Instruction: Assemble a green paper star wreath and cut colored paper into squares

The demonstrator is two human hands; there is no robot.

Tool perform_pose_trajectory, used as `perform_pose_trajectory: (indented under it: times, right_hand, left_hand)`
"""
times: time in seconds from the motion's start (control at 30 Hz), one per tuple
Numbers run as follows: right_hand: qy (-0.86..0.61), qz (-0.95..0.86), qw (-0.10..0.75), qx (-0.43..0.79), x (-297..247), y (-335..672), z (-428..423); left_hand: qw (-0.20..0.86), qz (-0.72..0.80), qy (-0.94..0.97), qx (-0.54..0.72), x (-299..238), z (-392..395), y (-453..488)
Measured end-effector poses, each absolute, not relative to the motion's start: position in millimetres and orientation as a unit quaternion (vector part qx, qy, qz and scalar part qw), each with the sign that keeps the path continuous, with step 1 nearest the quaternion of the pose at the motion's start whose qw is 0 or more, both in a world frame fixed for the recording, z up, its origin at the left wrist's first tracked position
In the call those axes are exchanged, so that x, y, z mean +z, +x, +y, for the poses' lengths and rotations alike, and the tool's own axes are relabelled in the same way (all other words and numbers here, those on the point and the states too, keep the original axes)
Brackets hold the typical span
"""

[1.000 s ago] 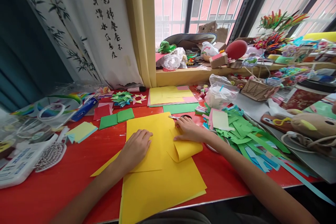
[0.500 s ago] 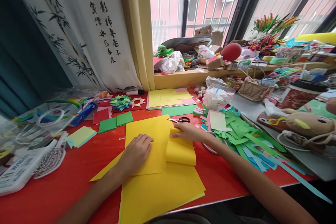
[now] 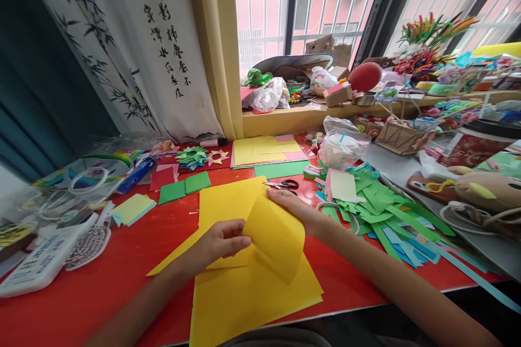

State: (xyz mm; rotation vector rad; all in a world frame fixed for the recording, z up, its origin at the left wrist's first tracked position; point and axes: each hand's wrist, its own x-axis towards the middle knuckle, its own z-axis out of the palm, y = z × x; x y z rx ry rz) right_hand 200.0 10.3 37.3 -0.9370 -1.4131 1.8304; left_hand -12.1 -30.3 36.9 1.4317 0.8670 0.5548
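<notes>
A curled piece of yellow paper [image 3: 277, 238] is raised off the larger yellow sheets [image 3: 252, 306] on the red table. My right hand [image 3: 299, 211] grips its upper right edge, with the thumb side against the paper. At the paper's left edge, my left hand [image 3: 228, 238] is closed, thumb and fingers pinching that edge. Scissors [image 3: 287, 185] with black handles lie just beyond my right hand, on the table and partly over the yellow sheet. More yellow paper [image 3: 228, 195] lies flat beneath and beyond both hands.
Green paper squares [image 3: 173, 192] and a pale yellow-blue stack [image 3: 132, 209] lie left. Cut green strips [image 3: 366, 195] heap up at right, beside a white cord. Folded paper stars [image 3: 192, 157] and coloured sheets [image 3: 264, 149] lie at the back. A lidded cup [image 3: 480, 143] stands far right.
My left hand has lifted from lying flat on the yellow paper and come to the curled piece's left edge. My right hand has raised and turned that piece.
</notes>
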Motion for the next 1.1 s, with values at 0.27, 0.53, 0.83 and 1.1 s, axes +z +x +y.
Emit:
perform_pose_trajectory:
  times: [0.27, 0.53, 0.83, 1.1]
  right_hand:
    - [-0.409, -0.562, 0.343, 0.632, 17, 207, 33]
    - [-0.417, -0.646, 0.327, 0.549, 2, 210, 42]
    - [-0.418, -0.694, 0.340, 0.477, -4, 211, 44]
    - [-0.442, -0.640, 0.390, 0.493, -8, 212, 48]
  left_hand:
    - [0.675, 0.462, 0.510, 0.268, 56, -18, -33]
    - [0.570, 0.529, 0.605, 0.173, 50, -2, -47]
    - [0.368, 0.549, 0.738, 0.137, 27, 17, -56]
    - [0.404, 0.547, 0.718, 0.148, 35, 12, -56]
